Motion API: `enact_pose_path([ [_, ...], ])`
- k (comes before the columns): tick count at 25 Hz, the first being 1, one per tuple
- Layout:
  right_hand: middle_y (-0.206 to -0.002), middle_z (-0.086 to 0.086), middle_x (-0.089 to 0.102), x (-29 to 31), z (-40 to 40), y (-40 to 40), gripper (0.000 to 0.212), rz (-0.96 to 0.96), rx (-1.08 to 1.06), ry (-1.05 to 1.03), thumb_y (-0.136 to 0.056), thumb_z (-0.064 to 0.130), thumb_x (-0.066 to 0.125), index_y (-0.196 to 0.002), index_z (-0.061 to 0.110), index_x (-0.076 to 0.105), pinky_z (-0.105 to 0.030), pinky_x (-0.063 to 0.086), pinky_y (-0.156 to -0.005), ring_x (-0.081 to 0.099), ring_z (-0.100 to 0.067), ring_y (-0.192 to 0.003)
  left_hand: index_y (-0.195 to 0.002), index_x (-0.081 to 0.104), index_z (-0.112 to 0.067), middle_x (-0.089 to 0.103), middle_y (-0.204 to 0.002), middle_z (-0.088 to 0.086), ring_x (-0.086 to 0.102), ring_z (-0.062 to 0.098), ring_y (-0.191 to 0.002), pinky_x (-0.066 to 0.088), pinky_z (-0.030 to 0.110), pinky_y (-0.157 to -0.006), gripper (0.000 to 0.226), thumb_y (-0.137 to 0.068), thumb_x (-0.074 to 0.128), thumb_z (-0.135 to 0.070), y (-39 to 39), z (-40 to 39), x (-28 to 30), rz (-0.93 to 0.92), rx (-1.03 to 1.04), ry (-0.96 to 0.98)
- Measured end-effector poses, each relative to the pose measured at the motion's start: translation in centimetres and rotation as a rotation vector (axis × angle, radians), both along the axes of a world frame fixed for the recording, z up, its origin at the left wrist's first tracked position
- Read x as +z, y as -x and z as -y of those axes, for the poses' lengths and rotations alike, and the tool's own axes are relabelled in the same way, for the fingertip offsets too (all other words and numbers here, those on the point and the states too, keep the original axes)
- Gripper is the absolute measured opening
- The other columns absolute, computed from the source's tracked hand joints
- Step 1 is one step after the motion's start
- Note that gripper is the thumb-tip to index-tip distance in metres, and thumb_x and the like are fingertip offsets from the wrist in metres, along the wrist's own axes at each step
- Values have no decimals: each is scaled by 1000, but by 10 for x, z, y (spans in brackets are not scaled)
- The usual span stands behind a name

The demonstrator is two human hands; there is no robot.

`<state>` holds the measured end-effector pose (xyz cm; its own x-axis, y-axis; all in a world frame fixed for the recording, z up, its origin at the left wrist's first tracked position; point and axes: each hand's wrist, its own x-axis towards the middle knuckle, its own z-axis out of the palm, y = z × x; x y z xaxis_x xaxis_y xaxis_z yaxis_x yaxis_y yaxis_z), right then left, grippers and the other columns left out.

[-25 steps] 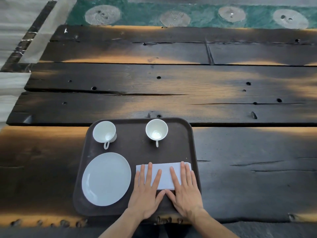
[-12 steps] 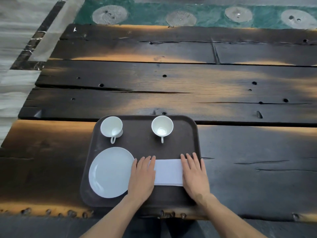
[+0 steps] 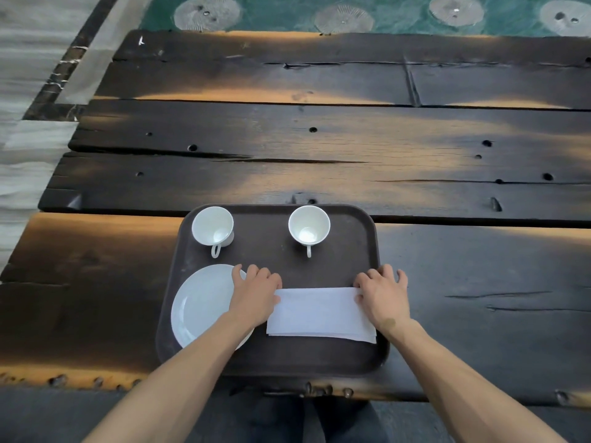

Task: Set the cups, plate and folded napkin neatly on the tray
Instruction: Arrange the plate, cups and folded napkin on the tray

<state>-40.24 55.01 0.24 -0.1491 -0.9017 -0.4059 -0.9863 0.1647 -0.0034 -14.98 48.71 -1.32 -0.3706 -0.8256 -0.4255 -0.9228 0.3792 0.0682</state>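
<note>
A folded white napkin (image 3: pixel 321 313) lies flat on the dark tray (image 3: pixel 271 356), between both hands. The left hand (image 3: pixel 256 294) and right hand (image 3: pixel 382 297) press its far corners, fingers curled, holding nothing. The plate (image 3: pixel 200 302) sits under the left hand, with two cups (image 3: pixel 212 226) beyond. Best to square the napkin's edges with the tray rim.

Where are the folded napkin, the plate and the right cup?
folded napkin (image 3: pixel 319 311): head view, middle of its top face.
plate (image 3: pixel 201 302): head view, bare left part.
right cup (image 3: pixel 309 224): head view, inside of the bowl.
</note>
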Motion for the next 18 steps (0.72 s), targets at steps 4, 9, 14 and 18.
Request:
enact_pose_path([
  [4, -102, 5, 64, 7, 5, -2, 17, -7, -49, -13, -92, 19, 45, -102, 23, 59, -46, 28, -99, 40, -23, -111, -101, 55, -29, 56, -104, -9, 40, 18, -114, 6, 50, -110, 10, -94, 51, -24, -3, 7, 0, -30, -14, -24],
  [9, -100, 5, 63, 9, 7, -3, 16, 60, -121, 12, -92, 16, 47, -97, 24, 59, -47, 26, -102, 40, -23, -109, -100, 55, -29, 56, -101, -9, 41, 18, -112, 7, 48, -109, 10, -95, 50, -22, -5, 10, -3, -51, -7, -24],
  [14, -100, 4, 61, 4, 10, -5, 15, 89, -142, 63, -94, 18, 47, -100, 25, 59, -46, 25, -105, 41, -23, -107, -103, 53, -30, 54, -105, -9, 41, 18, -110, 10, 47, -109, 11, -98, 47, -22, -8, 15, -5, -59, 32, 2],
  [18, -102, 4, 60, 0, 11, -7, 16, 81, -141, 75, -95, 19, 47, -103, 26, 59, -47, 24, -106, 42, -23, -108, -105, 54, -31, 54, -107, -9, 42, 18, -110, 11, 47, -110, 12, -98, 47, -24, -8, 17, -6, -71, 50, 15],
])
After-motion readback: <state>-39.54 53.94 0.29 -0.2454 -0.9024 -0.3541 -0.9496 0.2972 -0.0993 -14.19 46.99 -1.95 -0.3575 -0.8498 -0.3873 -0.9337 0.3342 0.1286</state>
